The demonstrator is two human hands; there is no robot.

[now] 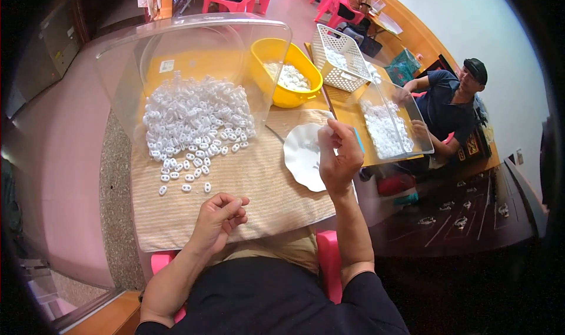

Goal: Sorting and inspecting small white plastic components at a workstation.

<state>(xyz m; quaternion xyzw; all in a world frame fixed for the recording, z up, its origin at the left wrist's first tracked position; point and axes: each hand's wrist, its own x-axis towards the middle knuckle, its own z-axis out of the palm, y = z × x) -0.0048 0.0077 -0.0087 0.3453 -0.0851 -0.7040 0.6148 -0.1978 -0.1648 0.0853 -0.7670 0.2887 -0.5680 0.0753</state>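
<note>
A heap of small white two-holed plastic pieces (197,114) lies at the mouth of a clear plastic bin (194,26) tipped on its side. Several stray pieces spread toward me over the striped cloth (176,208). My left hand (219,220) hovers over the cloth's near edge, thumb and fingers pinched together; what they hold, if anything, is too small to make out. Raised above a white scalloped dish (300,152), my right hand (341,158) is closed in a pinch too, its contents not discernible. Small pale bits lie in the dish, partly hidden by that hand.
Behind the dish stand a yellow tub (279,100) of white pieces and a white perforated basket (344,58). At right, a person in a cap (450,100) reaches toward a clear bin (388,123) of white pieces. Pink chairs (235,0) are at the back.
</note>
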